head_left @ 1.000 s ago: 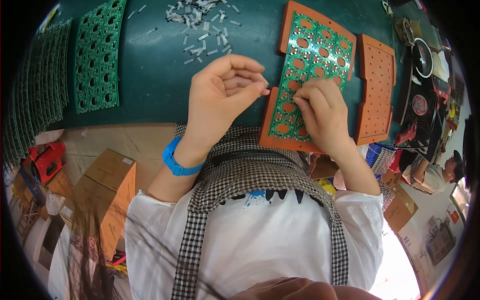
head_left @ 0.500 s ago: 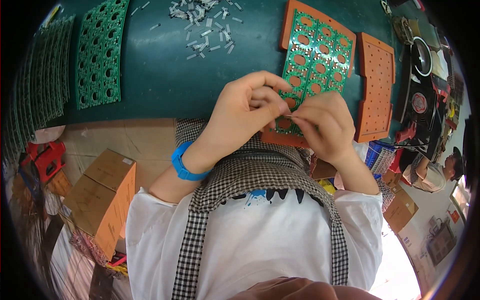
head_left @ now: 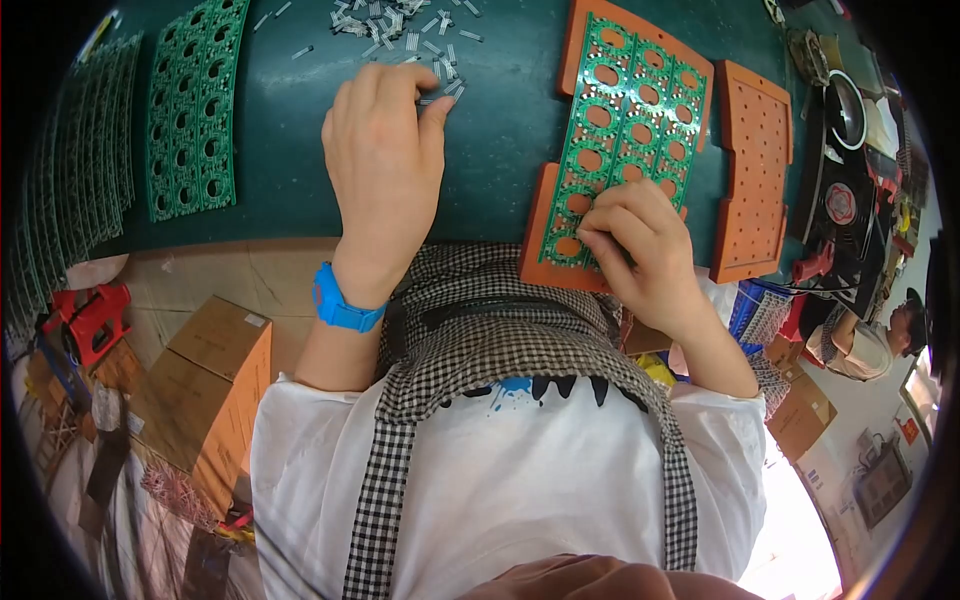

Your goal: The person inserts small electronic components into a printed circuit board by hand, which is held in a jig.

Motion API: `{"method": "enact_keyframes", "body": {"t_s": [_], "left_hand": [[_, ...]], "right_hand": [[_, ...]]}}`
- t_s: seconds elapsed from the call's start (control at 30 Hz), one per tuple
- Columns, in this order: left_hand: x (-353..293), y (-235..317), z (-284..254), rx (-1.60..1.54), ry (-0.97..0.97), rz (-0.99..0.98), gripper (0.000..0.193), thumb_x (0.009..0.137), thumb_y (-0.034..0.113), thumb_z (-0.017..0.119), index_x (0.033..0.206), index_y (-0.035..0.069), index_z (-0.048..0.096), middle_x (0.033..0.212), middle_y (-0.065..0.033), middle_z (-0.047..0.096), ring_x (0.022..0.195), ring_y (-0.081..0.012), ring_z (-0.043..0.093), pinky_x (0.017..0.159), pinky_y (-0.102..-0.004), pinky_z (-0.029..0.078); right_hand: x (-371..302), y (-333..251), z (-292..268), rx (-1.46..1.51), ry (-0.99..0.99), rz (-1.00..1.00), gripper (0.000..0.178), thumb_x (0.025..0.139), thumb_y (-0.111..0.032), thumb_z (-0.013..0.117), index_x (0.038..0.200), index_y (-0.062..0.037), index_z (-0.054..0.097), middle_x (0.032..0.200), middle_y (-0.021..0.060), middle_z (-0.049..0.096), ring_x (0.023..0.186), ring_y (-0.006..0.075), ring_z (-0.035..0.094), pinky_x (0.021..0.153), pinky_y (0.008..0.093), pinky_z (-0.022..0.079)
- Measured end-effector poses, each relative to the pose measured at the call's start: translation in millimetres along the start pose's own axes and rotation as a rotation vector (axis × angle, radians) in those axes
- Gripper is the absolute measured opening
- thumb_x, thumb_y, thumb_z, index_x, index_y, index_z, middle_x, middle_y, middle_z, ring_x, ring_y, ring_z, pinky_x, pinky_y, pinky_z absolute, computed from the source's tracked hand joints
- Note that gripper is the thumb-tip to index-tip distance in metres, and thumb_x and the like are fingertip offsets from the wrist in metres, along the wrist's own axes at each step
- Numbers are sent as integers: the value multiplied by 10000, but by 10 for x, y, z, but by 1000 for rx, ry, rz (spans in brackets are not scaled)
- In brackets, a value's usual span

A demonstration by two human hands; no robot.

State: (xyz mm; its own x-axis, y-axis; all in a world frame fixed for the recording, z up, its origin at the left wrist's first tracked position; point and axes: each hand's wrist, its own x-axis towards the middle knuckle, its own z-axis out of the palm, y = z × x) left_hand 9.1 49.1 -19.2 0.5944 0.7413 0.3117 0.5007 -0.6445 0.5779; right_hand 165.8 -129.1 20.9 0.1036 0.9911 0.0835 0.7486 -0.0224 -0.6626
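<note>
My left hand (head_left: 385, 150), with a blue band at its wrist, reaches over the near edge of a loose pile of small pin strips (head_left: 380, 22). Its thumb and forefinger are spread beside some strips, and nothing shows held between them. A green circuit board panel (head_left: 630, 100) with round cut-outs lies in an orange tray (head_left: 540, 225) to the right. Over the near end of that panel is my right hand (head_left: 645, 250), fingers curled and thumb pinched to forefinger at the board. Whatever sits in that pinch is too small to make out.
A second orange tray (head_left: 755, 170) with small holes lies farther right, beside dark equipment (head_left: 840, 200). At left are another green panel (head_left: 192, 110) and a row of upright boards (head_left: 85, 150). Cardboard boxes (head_left: 200, 370) and a red stool (head_left: 95, 325) stand below. Another person (head_left: 865, 350) is at far right.
My left hand has left the right hand and moved left and away from me to the pile, its fingers opening. My right hand has shifted slightly down onto the near end of the panel.
</note>
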Motion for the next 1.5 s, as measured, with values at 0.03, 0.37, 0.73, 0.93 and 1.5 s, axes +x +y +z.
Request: {"method": "enact_keyframes", "body": {"t_s": [0.03, 0.37, 0.73, 0.93, 1.5], "left_hand": [[7, 12, 1, 5, 8, -18, 126, 793, 101, 691, 893, 54, 629, 869, -76, 574, 835, -274, 543, 734, -392, 413], [37, -148, -74, 103, -22, 15, 190, 793, 116, 701, 949, 43, 622, 890, -93, 584, 851, -286, 554, 771, -403, 435], [30, -334, -278, -22, -65, -72, 154, 762, 117, 721, 875, 41, 650, 889, -85, 591, 878, -279, 559, 777, -388, 435], [100, -437, -431, -19, -136, 96, 123, 766, 97, 705, 855, 41, 639, 889, -77, 588, 879, -283, 553, 771, -385, 433], [-29, 372, -13, -1358, -390, -510, 210, 884, 41, 620, 1072, -46, 650, 933, -113, 691, 838, -166, 663, 788, -268, 529]], "right_hand": [[-2, 0, 7, -5, 1, 6, 130, 750, 20, 670, 853, -18, 601, 881, 98, 581, 823, 280, 562, 703, 359, 465], [-83, -22, 46, -255, 82, -209, 247, 694, -95, 745, 913, -34, 648, 869, 72, 589, 786, 259, 594, 647, 357, 480], [-57, -42, -61, -122, 119, -153, 224, 696, -25, 734, 910, -24, 668, 886, 86, 632, 784, 257, 617, 648, 347, 494], [-79, -18, -64, -98, 110, -139, 206, 704, -18, 727, 901, -21, 668, 888, 88, 634, 754, 254, 614, 634, 343, 488], [300, -50, -90, -114, 315, -233, 309, 683, -57, 765, 978, -51, 674, 898, 67, 624, 764, 237, 616, 637, 324, 503]]}}
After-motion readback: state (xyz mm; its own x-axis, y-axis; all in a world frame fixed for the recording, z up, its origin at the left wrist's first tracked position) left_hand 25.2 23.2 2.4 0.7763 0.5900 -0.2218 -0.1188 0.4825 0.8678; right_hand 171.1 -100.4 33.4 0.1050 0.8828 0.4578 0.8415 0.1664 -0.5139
